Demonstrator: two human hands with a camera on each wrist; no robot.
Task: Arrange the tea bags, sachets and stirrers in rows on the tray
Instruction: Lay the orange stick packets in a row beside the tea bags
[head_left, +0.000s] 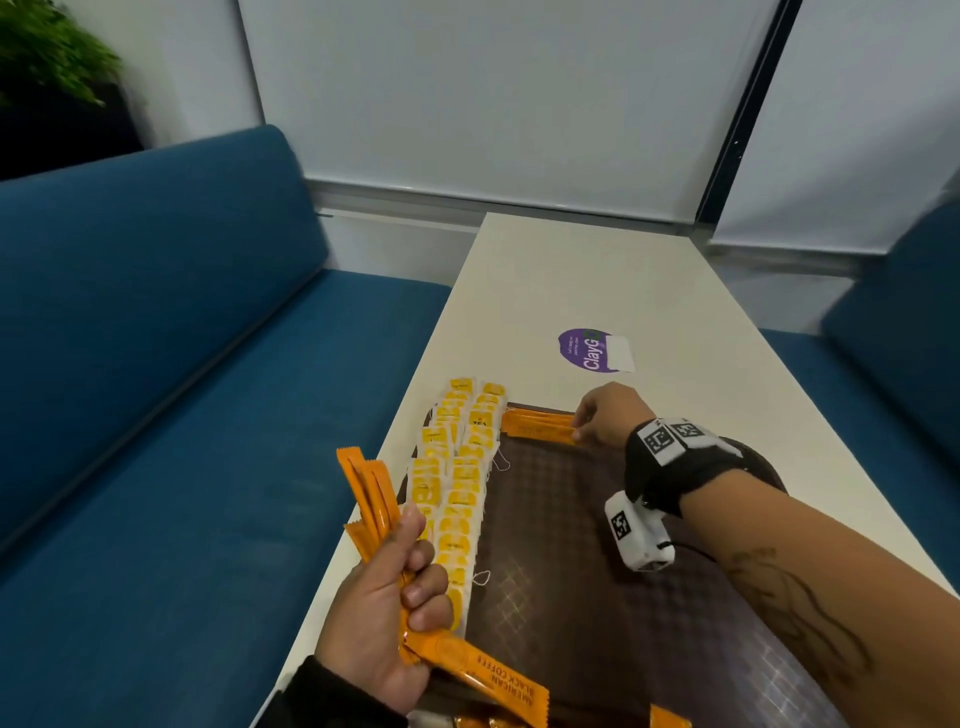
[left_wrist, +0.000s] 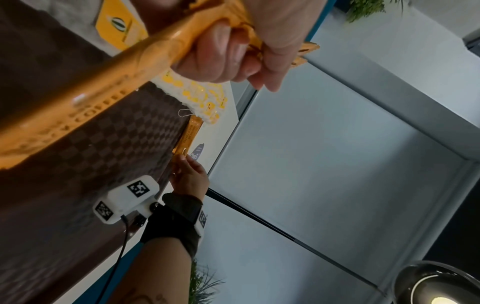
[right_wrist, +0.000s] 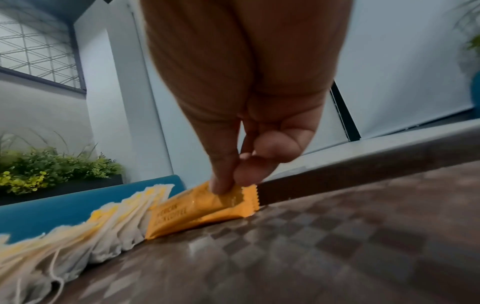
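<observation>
Tea bags (head_left: 457, 483) lie overlapped in two rows down the left side of the brown tray (head_left: 597, 597). Orange sachets (head_left: 537, 426) lie along its far edge, just beside the bags; the right hand (head_left: 605, 415) pinches their right end between thumb and fingertips (right_wrist: 221, 185). The left hand (head_left: 384, 597), its grip curled tight, holds a bundle (head_left: 374, 499) of more sachets above the tray's near left corner. The tray sits on a white counter (head_left: 597, 270), a purple sticker (head_left: 592, 351) beyond it.

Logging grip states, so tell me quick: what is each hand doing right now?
Left hand: closed round a bunch of orange coffee sachets.
Right hand: pinching the end of the sachets on the tray at its far edge.
</observation>
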